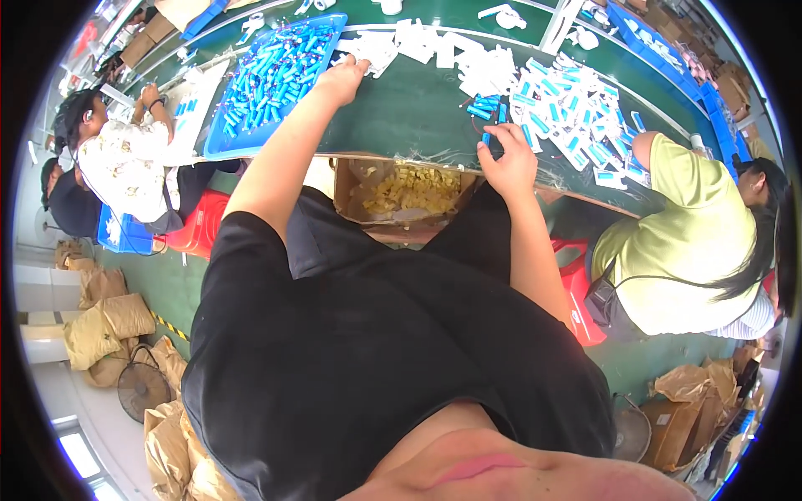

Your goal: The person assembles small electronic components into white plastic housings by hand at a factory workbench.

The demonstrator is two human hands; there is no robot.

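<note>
My left hand (341, 82) reaches forward beside the right rim of a blue tray (214, 144) heaped with blue cylindrical battery cells (280, 71). Its fingers are stretched out, tips at the edge of some flat white plastic pieces (376, 52); I see nothing held in them. Near the table's front edge, my right hand (511, 163) is closed, thumb and forefinger curled around what looks like a blue battery cell (485, 139), mostly hidden by the fingers. Several loose blue cells (483, 107) lie just beyond it. To its right spreads a pile of white pieces with blue cells in them (576, 117).
Below the table edge sits a cardboard box (355, 209) of small yellowish pieces. Co-workers sit at left (125, 167) and right (685, 242), on red stools. A metal rail (468, 32) crosses behind the green table (401, 113). Brown sacks (117, 326) and a fan (144, 388) stand behind me.
</note>
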